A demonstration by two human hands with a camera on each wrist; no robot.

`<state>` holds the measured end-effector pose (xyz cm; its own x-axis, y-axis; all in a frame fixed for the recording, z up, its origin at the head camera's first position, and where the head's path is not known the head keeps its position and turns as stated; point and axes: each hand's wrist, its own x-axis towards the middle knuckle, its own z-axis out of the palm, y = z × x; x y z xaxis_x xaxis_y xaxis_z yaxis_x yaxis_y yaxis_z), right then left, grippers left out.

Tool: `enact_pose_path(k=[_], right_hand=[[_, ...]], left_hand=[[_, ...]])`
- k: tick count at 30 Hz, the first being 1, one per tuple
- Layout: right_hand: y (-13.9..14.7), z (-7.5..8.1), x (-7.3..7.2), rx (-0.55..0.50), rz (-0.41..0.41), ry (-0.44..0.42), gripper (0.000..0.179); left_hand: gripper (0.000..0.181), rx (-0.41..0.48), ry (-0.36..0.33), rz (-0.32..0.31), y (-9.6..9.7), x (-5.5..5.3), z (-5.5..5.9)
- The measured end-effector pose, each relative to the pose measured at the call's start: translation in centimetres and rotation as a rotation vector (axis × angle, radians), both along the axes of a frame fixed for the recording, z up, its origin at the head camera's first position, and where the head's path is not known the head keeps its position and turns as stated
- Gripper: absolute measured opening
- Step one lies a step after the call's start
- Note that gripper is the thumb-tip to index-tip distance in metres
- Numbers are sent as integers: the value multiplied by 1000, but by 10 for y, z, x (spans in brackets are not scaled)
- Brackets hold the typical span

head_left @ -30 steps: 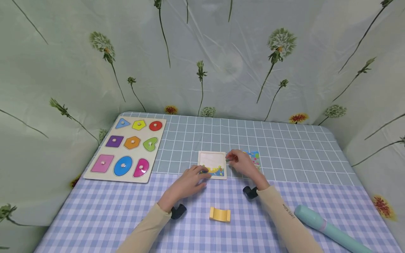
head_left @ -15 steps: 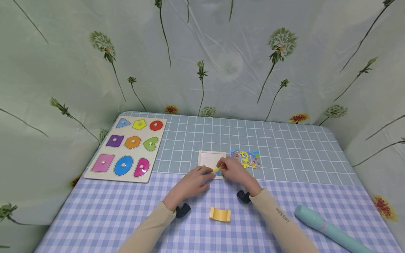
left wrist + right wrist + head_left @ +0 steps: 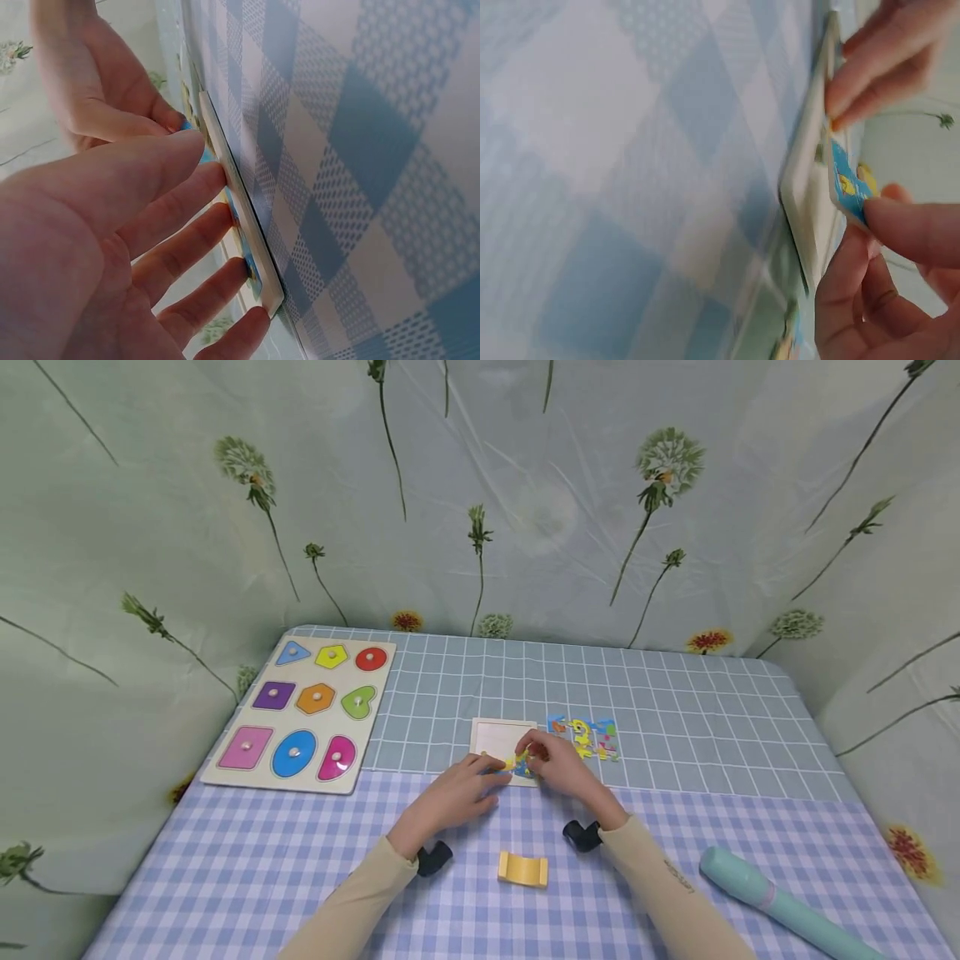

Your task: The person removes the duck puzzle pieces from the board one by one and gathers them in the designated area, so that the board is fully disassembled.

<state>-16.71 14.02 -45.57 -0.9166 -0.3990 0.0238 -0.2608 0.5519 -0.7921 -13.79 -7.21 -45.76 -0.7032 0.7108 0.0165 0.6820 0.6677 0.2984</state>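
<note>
A shallow wooden puzzle tray (image 3: 505,731) lies at the middle of the table, with blue and yellow picture pieces along its near side. My left hand (image 3: 459,795) rests its loosely spread fingers on that near side; in the left wrist view the fingertips (image 3: 236,268) touch the pieces and the tray's rim. Over the tray's near right corner, my right hand (image 3: 561,767) pinches a blue puzzle piece (image 3: 847,180) with a yellow picture between thumb and fingers. The right wrist view shows this piece tilted, its near end raised above the tray. My left fingers hide part of the tray.
Several loose puzzle pieces (image 3: 581,737) lie together right of the tray. A shape board with knobs (image 3: 330,750) sits at the left. Nearer me is a small yellow curved block (image 3: 522,869); a teal stick-like object (image 3: 780,902) lies at the right.
My right hand has moved left from beside the tray to over its near right corner, uncovering the loose pieces. My left hand has shifted slightly right and stays on the near side.
</note>
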Motion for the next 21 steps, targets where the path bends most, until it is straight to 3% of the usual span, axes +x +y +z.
enact_pose_path(k=[5, 12, 16, 21], right_hand=[[22, 3, 5, -66, -181, -37, 19], [61, 5, 19, 37, -427, -45, 19], [76, 2, 26, 100, -515, -58, 21], [82, -2, 30, 140, -559, -41, 20]], left_hand=[[36, -1, -12, 10, 1, 0, 0], [36, -1, -23, 16, 1, 1, 0], [36, 1, -21, 14, 1, 0, 0], [34, 4, -14, 23, 3, -1, -1]])
